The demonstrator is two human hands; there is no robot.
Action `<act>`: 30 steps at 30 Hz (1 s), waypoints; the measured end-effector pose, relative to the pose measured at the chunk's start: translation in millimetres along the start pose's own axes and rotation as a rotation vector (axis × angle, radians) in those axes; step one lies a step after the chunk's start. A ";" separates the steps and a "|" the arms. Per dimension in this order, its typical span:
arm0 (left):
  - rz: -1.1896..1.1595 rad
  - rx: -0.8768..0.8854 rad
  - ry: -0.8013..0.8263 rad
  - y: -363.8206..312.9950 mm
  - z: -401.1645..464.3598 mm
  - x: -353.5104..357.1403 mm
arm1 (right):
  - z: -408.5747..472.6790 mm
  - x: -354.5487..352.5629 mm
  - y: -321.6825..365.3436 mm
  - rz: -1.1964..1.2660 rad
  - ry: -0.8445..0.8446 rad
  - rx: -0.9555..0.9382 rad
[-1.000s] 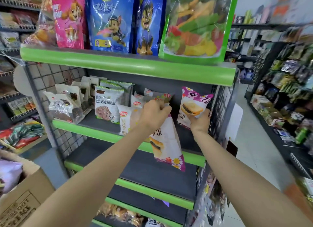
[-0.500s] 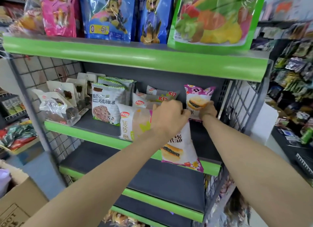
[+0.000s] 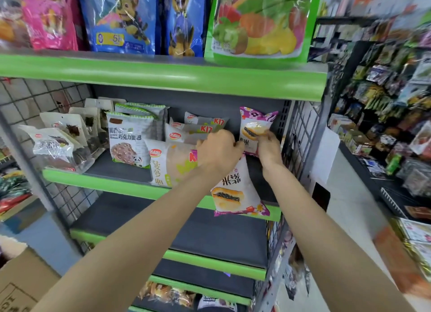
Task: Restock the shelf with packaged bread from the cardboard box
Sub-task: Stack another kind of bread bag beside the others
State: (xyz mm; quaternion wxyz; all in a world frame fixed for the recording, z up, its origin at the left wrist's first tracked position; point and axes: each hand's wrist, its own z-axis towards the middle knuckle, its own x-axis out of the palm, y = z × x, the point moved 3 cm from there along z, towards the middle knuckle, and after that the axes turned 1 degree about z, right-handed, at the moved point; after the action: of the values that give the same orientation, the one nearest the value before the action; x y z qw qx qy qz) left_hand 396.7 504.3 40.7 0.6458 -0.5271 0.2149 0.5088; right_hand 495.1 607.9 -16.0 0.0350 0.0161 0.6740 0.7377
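My left hand [image 3: 217,149] grips the top of a white and purple bread packet [image 3: 235,193], which hangs upside down over the front edge of the middle shelf [image 3: 112,179]. Beside it, my right hand [image 3: 268,148] holds a second purple bread packet [image 3: 254,127] upright at the right end of that shelf, near the wire side panel. Other bread packets stand on the same shelf: a pineapple bread pack [image 3: 170,162], a chocolate bread pack [image 3: 128,141] and clear-fronted packs [image 3: 56,146] at the left. A corner of the cardboard box [image 3: 21,281] shows at bottom left.
Large snack bags [image 3: 121,18] fill the top shelf behind its green lip [image 3: 163,76]. A dark shelf [image 3: 210,237] lies below with nothing on it. A wire grid panel [image 3: 300,134] closes the right side. Another stocked rack [image 3: 391,116] lines the aisle at right.
Both hands have moved deeper onto the middle shelf. The right hand has set its packet more upright at the right end, and the left hand's packet has come up closer beside it.
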 end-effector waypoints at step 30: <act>-0.230 -0.073 0.395 8.1 66.7 65.5 | 42.1 8.2 -42.0 -0.158 -0.132 0.037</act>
State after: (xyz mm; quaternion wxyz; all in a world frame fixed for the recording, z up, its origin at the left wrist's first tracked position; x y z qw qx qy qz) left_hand 397.8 591.9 7.0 0.6256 -0.6604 0.2570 0.3262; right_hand 491.1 654.0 -54.2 0.1368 0.0121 0.6829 0.7174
